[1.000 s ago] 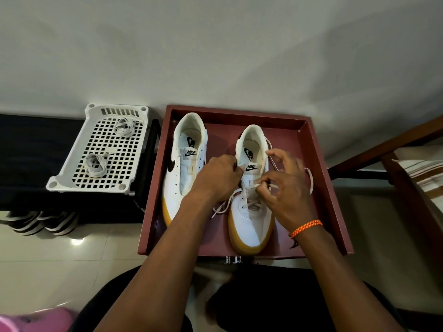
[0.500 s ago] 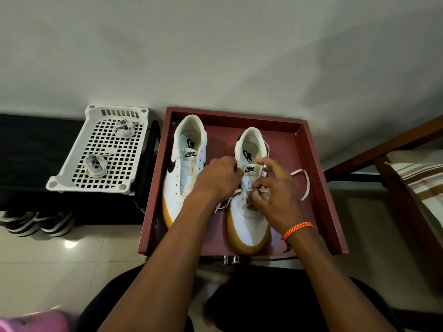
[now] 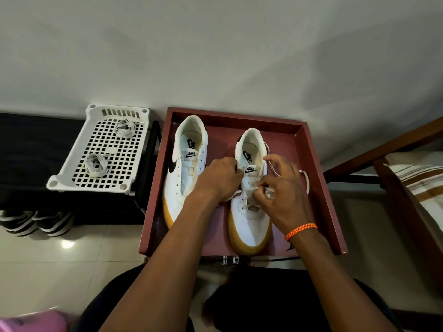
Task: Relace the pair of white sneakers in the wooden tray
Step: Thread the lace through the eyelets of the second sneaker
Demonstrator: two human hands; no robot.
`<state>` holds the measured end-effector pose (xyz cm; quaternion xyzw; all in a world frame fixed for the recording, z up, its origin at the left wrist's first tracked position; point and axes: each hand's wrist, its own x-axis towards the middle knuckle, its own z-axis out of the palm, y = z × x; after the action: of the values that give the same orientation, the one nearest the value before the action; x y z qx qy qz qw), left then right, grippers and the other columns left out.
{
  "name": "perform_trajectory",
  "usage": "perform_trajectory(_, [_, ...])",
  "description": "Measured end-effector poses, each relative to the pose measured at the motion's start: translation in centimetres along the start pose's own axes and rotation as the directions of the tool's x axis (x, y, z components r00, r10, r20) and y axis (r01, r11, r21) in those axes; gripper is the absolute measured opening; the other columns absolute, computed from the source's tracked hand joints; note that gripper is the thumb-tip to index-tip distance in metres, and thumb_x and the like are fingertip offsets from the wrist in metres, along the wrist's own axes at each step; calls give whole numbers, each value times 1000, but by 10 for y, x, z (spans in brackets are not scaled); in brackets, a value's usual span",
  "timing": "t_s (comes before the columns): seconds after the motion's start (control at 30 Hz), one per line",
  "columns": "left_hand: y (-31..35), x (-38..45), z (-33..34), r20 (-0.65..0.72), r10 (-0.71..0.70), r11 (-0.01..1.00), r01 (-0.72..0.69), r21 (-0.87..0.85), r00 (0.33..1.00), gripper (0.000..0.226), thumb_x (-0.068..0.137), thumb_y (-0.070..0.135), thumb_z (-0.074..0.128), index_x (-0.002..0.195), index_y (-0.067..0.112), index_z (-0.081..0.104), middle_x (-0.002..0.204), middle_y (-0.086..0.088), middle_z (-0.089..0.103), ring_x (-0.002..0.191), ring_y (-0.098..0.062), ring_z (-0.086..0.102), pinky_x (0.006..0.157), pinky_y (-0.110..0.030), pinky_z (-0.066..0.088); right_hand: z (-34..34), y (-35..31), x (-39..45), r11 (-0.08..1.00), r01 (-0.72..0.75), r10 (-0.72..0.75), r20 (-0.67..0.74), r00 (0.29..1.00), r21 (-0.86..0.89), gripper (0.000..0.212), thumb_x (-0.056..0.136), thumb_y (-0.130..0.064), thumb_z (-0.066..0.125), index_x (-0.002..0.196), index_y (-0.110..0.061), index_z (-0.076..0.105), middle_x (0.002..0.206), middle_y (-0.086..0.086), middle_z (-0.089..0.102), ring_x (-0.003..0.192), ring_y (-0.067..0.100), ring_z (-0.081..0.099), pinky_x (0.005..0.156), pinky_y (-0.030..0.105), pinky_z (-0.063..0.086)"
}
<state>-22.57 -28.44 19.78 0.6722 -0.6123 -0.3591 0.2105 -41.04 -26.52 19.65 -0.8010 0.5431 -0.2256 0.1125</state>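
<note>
Two white sneakers with tan soles stand side by side in the dark red wooden tray (image 3: pixel 318 164). The left sneaker (image 3: pixel 184 171) has no lace. The right sneaker (image 3: pixel 249 219) has a white lace (image 3: pixel 305 179) threaded through its lower eyelets, with a loose loop trailing to the right. My left hand (image 3: pixel 219 178) grips the right sneaker's left edge beside the tongue. My right hand (image 3: pixel 281 185) pinches the lace over the eyelets at mid-shoe.
A white perforated plastic tray (image 3: pixel 79 173) to the left holds two coiled laces (image 3: pixel 96 164). Striped shoes (image 3: pixel 36 222) sit on the tiled floor below it. A wooden chair (image 3: pixel 395 149) with a striped cushion stands at the right. The wall runs behind the tray.
My right hand slid slightly down and left along the lace, and the loose loop to the right shrank. My left hand stayed on the shoe.
</note>
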Motion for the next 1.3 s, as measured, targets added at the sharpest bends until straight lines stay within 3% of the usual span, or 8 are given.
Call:
perform_trajectory(0.1, [-1, 1, 1, -6, 7, 1000, -7, 3, 1000, 32, 105, 29, 53, 74, 25, 49, 85, -6, 63, 81, -32, 62, 70, -37, 43, 8, -1, -3, 997, 53, -54, 7, 999, 51, 8, 90, -14, 73, 91, -16, 80, 159, -8, 45, 141, 17, 40, 108, 33, 43])
perform_trajectory(0.2, [-2, 1, 1, 1, 6, 1000, -6, -1, 1000, 32, 106, 30, 53, 74, 25, 50, 82, -6, 63, 78, -32, 61, 69, -37, 43, 18, -5, -3, 995, 89, -91, 56, 994, 45, 10, 88, -11, 74, 80, -17, 76, 160, -10, 44, 143, 20, 39, 107, 42, 48])
perform_trajectory(0.47, [-2, 2, 1, 4, 15, 1000, -15, -13, 1000, 22, 105, 29, 54, 88, 18, 61, 91, -9, 68, 83, -32, 65, 72, -38, 48, -1, 3, -2, 1000, -3, 4, -33, 999, 26, 5, 87, -18, 75, 88, -18, 80, 153, -8, 50, 137, 16, 43, 105, 24, 35])
perform_trajectory(0.67, [-3, 3, 0, 6, 20, 1000, -20, -24, 1000, 25, 106, 27, 54, 89, 12, 63, 88, -9, 69, 83, -33, 66, 72, -40, 52, 21, -3, -2, 995, 47, -50, 30, 998, 86, 9, 86, -10, 75, 80, -17, 77, 158, -10, 46, 142, 18, 37, 107, 36, 45])
perform_trajectory(0.8, [-5, 4, 0, 13, 14, 1000, -14, -6, 1000, 25, 106, 29, 54, 87, 14, 62, 87, -7, 66, 82, -32, 64, 70, -38, 46, 9, 5, 1, 993, -44, 49, -41, 998, 112, 6, 82, -12, 78, 79, -16, 75, 146, -11, 51, 126, 14, 46, 94, 15, 42])
perform_trajectory(0.97, [-7, 7, 3, 17, 5, 1000, -5, -17, 1000, 25, 105, 28, 54, 86, 14, 62, 82, -3, 64, 80, -29, 63, 68, -36, 45, 7, 5, -3, 993, -40, 47, -67, 997, 112, 13, 90, -14, 74, 99, -21, 80, 152, -10, 47, 136, 16, 41, 103, 29, 45])
perform_trajectory(1.1, [-8, 8, 2, 25, 4, 1000, -3, -30, 1000, 30, 105, 31, 55, 80, 16, 61, 77, -2, 63, 74, -26, 61, 64, -36, 41, 21, -3, 2, 998, 34, -37, 48, 998, 59, 15, 87, -22, 65, 78, -21, 77, 159, -10, 44, 141, 23, 38, 106, 51, 47])
perform_trajectory(1.3, [-9, 7, 2, 23, 7, 999, -6, -36, 1000, 31, 105, 31, 54, 75, 23, 56, 80, -3, 65, 75, -26, 63, 65, -36, 44, -10, 6, 17, 998, -66, 66, 7, 998, 14, 10, 81, -23, 73, 71, -21, 74, 142, -14, 51, 118, 19, 45, 89, 48, 50])
